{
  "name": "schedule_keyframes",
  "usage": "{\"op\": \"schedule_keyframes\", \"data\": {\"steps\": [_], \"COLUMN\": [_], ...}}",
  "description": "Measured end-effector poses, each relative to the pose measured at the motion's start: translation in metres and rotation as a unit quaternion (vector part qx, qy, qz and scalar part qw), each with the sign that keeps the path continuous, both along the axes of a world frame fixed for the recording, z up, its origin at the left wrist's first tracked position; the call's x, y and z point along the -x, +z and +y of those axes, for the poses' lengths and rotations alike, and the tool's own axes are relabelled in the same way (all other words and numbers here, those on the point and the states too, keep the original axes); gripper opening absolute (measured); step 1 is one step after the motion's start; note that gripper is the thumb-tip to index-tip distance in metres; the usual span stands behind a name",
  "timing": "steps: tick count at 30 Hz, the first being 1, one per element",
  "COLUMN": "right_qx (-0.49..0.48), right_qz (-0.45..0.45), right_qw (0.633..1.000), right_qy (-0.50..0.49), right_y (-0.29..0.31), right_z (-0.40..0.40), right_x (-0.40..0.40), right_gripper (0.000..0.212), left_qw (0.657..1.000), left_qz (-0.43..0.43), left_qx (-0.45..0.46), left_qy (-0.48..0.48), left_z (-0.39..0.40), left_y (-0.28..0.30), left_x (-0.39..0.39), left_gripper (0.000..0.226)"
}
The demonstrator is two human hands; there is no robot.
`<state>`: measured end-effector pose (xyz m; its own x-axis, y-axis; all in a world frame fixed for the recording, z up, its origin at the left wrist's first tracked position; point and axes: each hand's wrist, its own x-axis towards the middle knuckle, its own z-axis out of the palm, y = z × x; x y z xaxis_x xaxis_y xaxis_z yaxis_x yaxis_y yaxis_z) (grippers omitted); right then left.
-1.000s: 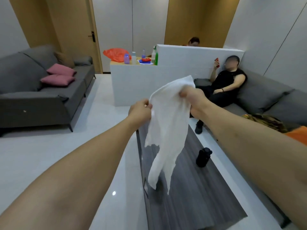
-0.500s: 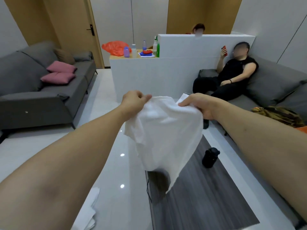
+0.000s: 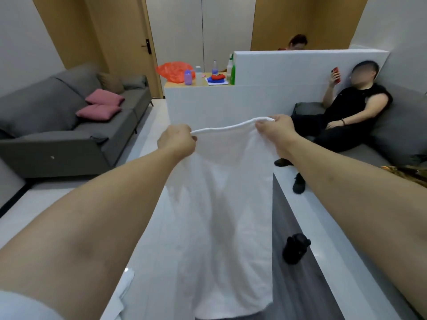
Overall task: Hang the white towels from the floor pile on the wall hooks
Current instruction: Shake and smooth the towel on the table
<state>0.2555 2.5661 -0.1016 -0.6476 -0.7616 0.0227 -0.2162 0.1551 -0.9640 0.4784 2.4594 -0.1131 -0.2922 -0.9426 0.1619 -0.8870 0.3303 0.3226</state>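
Towel held up by its top edge

Left hand [image 3: 176,142] and right hand [image 3: 276,131] each pinched a top corner of the white towel [image 3: 221,215], fingers curled round it; it hung spread between them, above the floor [image 3: 69,197].

The towel [image 3: 221,215] hangs in front of the partition wall [image 3: 265,98], its top edge stretched between the left hand [image 3: 176,140] and the right hand [image 3: 276,132]. Left of the partition wall stands a sofa [image 3: 69,132] with two cushions [image 3: 101,105] on it. On the counter [image 3: 201,83] joined to the partition wall stand bottles [image 3: 188,77]. Right of the partition wall, a person [image 3: 351,112] sits on another sofa. A bottle [image 3: 295,248] lies on the floor, right of the towel.
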Motion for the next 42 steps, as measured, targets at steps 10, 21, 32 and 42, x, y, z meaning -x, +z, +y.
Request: {"op": "schedule_keyframes", "data": {"steps": [10,21,32,42], "right_qx": [0.123,-0.006,-0.295,-0.462], "right_qz": [0.042,0.06,0.014,0.011], "right_qw": [0.991,0.994,0.953,0.887], "right_qy": [-0.028,-0.087,-0.064,-0.008], "right_y": [0.068,-0.022,-0.27,-0.371], "right_z": [0.01,0.145,0.345,0.422], "right_x": [0.027,-0.021,-0.091,-0.101], "right_gripper": [0.016,0.034,0.007,0.016], "left_qw": [0.98,0.991,0.937,0.888], "left_qz": [0.053,0.009,-0.185,-0.237], "left_qx": [0.183,0.056,-0.213,-0.35], "left_qy": [0.05,-0.119,-0.207,-0.183], "left_z": [0.014,0.13,0.311,0.395], "left_y": [0.086,-0.007,-0.279,-0.379], "left_x": [0.018,-0.057,-0.123,-0.149], "left_gripper": [0.052,0.05,0.032,0.024]}}
